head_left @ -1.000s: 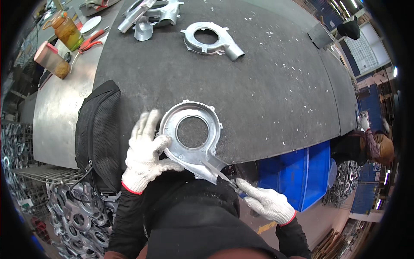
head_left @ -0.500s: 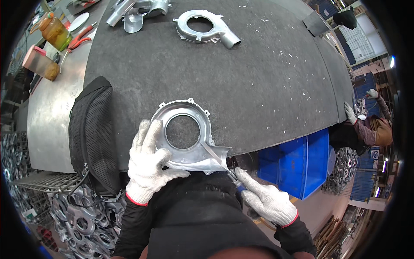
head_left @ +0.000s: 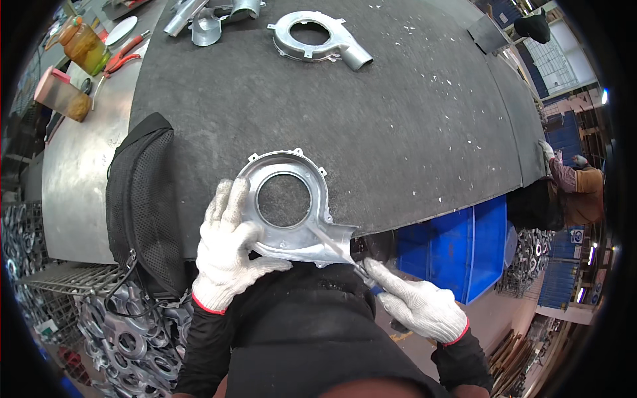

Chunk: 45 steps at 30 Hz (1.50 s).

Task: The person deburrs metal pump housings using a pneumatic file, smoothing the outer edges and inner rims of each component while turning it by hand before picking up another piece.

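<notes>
At table edge, silver ring-shaped casting gripped by left hand, right hand clutching tool.

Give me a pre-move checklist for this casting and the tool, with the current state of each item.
1. Left hand grips the ring-shaped metal casting at its left rim: ok.
2. Casting rests on the dark table mat at the near edge: ok.
3. Right hand holds a thin tool at the casting's outlet: ok.
4. Both hands gloved: ok.
5. Tool tip contact with the outlet edge: cannot tell.
6. Black bag lies left of the casting, apart from it: ok.
</notes>
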{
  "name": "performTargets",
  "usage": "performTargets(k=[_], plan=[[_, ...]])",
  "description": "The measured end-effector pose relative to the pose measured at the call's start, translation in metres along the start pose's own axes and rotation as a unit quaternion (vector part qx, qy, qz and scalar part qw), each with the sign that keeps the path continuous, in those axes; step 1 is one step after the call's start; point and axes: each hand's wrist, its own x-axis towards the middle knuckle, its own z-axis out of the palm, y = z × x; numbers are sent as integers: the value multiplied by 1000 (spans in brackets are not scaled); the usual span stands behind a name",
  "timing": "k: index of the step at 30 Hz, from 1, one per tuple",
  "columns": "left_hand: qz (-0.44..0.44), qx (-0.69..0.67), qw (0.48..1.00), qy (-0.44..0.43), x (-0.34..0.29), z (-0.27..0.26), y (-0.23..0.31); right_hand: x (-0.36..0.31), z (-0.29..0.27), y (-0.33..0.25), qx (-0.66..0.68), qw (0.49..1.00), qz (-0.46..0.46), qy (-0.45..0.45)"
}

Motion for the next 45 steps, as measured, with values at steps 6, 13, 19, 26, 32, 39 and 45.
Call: performTargets(k=[6,13,19,26,32,39,45], plan=[[-278,-539,758,240,-3,-14,1,-8,-10,17,-11,998,-58,27],[-195,-540,801,168,-3,-16,0,5,-32,23,-92,985,-144,24],[-241,-731,592,238,2,-19,8,18,-46,20,-175,974,-146,7],[11,-174,984,-32,-9,-36,-7,29,-52,24,-199,962,-189,19],[-72,-11,997,-31,-8,-5,-7,51,-62,17,-235,951,-194,-50],[-73,-80,994,17,0,-4,-12,63,-67,20,-205,954,-201,-83],[-75,-110,989,71,-10,0,-24,70,-71,6,-247,939,-227,-70]])
